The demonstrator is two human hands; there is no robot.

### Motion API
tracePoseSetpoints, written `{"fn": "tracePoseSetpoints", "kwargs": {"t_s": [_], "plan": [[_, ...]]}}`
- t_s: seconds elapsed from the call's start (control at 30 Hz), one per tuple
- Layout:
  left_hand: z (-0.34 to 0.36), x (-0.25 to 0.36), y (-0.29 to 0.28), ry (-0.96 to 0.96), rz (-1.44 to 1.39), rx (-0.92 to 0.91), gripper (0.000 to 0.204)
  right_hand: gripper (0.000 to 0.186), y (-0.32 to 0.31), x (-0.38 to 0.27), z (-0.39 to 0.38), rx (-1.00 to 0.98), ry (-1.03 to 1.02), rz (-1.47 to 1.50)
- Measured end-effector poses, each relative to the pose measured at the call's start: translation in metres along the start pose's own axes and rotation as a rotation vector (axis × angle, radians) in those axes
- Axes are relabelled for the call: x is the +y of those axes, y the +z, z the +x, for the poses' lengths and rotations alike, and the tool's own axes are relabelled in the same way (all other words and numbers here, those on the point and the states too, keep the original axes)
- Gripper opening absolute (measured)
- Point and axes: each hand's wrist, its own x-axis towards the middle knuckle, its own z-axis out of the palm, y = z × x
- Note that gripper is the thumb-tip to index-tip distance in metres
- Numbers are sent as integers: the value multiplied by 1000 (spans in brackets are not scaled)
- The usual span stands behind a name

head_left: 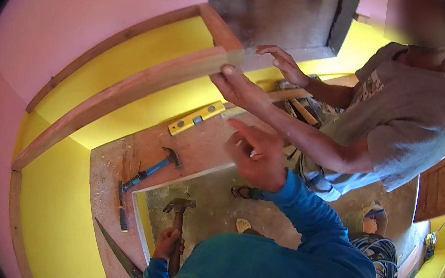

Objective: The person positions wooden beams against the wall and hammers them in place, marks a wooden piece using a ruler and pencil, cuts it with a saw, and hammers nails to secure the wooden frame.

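Note:
My left hand (166,243) is wrapped round the wooden handle of a claw hammer (179,207), its head up. In the middle of the view my right hand (258,157) is raised, slightly blurred. Its index finger points toward the wooden frame and the others are partly curled; a small pale spot shows by them, too blurred to name. Beyond it, a co-worker's hand (242,91) grips the end of the frame's front board (129,86). The co-worker's other hand (284,63) is lifted with fingers apart.
On the reddish board surface (112,175) lie a yellow spirit level (197,118), a blue-handled hammer (153,170), a dark-handled tool (123,207) and a handsaw (118,251). The co-worker (415,107) stands at right. Coiled black cable (382,264) rests at lower right.

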Motion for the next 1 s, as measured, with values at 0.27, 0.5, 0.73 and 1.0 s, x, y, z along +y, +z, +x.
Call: {"fn": "tracePoseSetpoints", "kwargs": {"t_s": [0.27, 0.5, 0.73, 1.0], "plan": [[0, -42, 10, -136, 445, 22, 26, 22, 43, 161, -160, -685, 343, -334], [22, -98, -41, -240, 413, -7, 26, 38, -34, 181, -278, -821, 962, -643], [42, -42, -13, -353, 391, -41, 26, 39, -50, 164, -250, -592, 858, -596], [66, -82, -25, -348, 286, 4, 20, 41, -95, 141, -191, -648, 719, -356]]}}
